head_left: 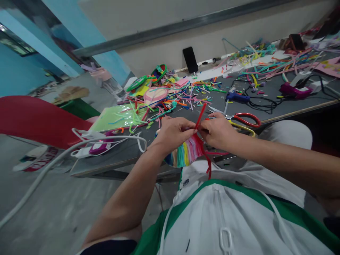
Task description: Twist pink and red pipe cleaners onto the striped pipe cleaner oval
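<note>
In the head view, both hands meet over the table's front edge around a red pipe cleaner point(201, 115). Its upper end sticks up between them, and more red strands hang down toward my lap. My left hand point(176, 132) is closed, thumb and fingers pinching the red strand. Close beside it, my right hand point(219, 131) is also closed in a pinch at the strand. Under the hands is a piece covered in rows of coloured pipe cleaners point(183, 154), partly hidden by the left hand. Scissors point(247, 119) with a red and a yellow handle lie just right of my right hand.
Cut pipe-cleaner bits point(202, 88) litter the dark table point(268, 108). A blue glue gun point(237, 97), a purple plug-in device point(296, 90) with cords, and a phone point(190, 59) stand farther back. A green sheet point(111, 117) and a white cable point(106, 138) lie left; a red chair point(39, 118) stands beyond.
</note>
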Action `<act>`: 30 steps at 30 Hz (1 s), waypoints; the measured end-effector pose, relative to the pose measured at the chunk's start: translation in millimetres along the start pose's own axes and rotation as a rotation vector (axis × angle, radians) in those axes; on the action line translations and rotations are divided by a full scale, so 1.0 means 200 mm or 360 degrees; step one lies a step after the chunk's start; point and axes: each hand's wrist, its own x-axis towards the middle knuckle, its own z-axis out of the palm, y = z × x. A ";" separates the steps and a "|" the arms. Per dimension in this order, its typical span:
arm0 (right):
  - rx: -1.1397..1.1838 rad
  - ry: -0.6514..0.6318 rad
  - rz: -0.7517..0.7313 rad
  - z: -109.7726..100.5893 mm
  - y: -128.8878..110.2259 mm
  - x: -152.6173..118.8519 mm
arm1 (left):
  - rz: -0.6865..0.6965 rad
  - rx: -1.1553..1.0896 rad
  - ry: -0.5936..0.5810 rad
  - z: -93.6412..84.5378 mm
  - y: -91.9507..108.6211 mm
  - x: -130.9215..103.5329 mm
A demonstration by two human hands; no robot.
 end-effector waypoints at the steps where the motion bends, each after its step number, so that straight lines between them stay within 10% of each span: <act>1: -0.0006 0.0003 0.0015 0.00 0.00 0.00 | 0.0018 0.0000 -0.0017 0.00 0.00 0.00; 30: -0.0508 0.0239 -0.0016 -0.05 -0.10 0.01 | -0.0052 -0.0128 0.0028 0.03 -0.07 0.04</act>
